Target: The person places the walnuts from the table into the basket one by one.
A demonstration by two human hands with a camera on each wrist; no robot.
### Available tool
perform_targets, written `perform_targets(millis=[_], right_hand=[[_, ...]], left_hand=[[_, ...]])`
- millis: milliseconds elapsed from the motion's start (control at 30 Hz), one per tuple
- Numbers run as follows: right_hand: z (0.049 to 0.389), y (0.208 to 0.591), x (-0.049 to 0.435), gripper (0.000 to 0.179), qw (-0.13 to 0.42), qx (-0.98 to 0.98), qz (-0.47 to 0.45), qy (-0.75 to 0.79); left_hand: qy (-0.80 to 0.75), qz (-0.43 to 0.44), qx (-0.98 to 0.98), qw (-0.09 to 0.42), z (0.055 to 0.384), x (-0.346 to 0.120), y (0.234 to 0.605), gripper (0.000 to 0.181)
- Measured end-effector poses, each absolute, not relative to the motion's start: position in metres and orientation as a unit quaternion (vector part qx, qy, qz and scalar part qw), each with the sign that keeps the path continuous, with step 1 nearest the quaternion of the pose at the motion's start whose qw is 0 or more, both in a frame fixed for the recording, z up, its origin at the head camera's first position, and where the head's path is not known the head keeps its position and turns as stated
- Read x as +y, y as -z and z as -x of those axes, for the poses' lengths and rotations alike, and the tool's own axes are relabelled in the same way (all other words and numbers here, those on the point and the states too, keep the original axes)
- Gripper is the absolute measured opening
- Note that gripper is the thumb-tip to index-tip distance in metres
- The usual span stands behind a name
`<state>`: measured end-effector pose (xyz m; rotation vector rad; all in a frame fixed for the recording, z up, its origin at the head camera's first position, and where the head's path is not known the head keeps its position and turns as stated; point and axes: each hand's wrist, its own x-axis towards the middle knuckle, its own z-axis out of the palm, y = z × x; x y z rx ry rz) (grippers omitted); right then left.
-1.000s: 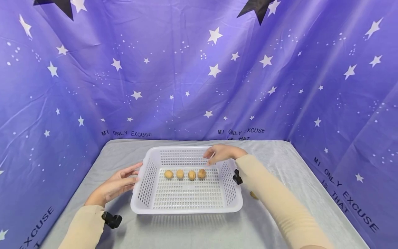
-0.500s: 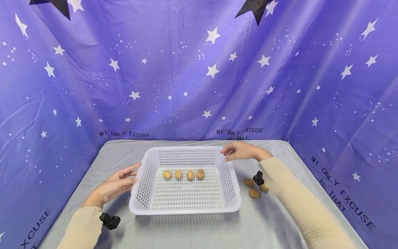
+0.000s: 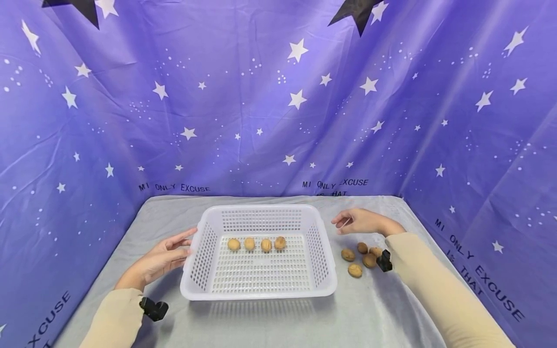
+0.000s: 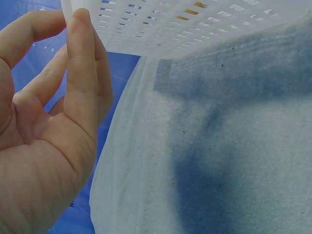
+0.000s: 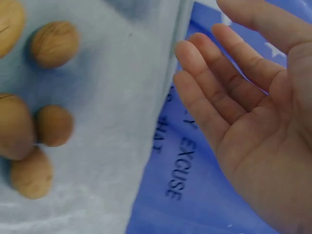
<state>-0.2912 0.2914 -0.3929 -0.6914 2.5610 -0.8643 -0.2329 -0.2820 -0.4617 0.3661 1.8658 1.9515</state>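
A white plastic basket (image 3: pixel 261 295) with a slotted floor and walls holds a row of several walnuts (image 3: pixel 266 245). At its left rim is my left hand (image 3: pixel 156 261), its extended fingertips touching the edge; the left wrist view shows those fingers (image 4: pixel 80 63) against the basket's outer side (image 4: pixel 161 29). My right hand (image 3: pixel 359 221) hovers right of the basket, apart from it, fingers loosely bent and holding nothing. Close to that hand, several more walnuts (image 3: pixel 354 270) lie grouped on the cloth. In the right wrist view the palm (image 5: pixel 263 131) faces the camera, with walnuts (image 5: pixel 55 44) at left.
A grey cloth (image 3: pixel 261 328) covers the table. Purple curtains (image 3: pixel 261 121) with white stars and printed lettering enclose the back and both sides. Black wrist cameras (image 3: pixel 154 308) are strapped over the cream sleeves (image 3: pixel 113 319).
My right hand has moved right, from over the basket's inside past its rim to above the loose walnuts, uncovering more of them. My left hand stays at the basket's left rim.
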Motion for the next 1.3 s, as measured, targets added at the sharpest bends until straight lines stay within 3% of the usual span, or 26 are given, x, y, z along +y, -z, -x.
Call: perform_targets(millis=[367,600,1033,1300], right_hand=[[0.274,0.438,0.314,0.042,0.221,0.887,0.209,0.347],[0.265,0.451,0.318,0.038,0.218,0.888,0.197,0.353],[0.264,0.45,0.321,0.036,0.21,0.898,0.185,0.34],[0.272,0.426,0.32,0.041,0.198,0.9,0.187,0.339]], left_hand=[[-0.702,-0.127,0.67,0.205,0.232,-0.281,0.462,0.07],[-0.702,-0.134,0.668,0.208,0.233,-0.282,0.463,0.07],[-0.702,-0.143,0.666,0.205,0.233,-0.283,0.462,0.069],[-0.7,-0.141,0.669,0.205,0.233,-0.282,0.462,0.069]])
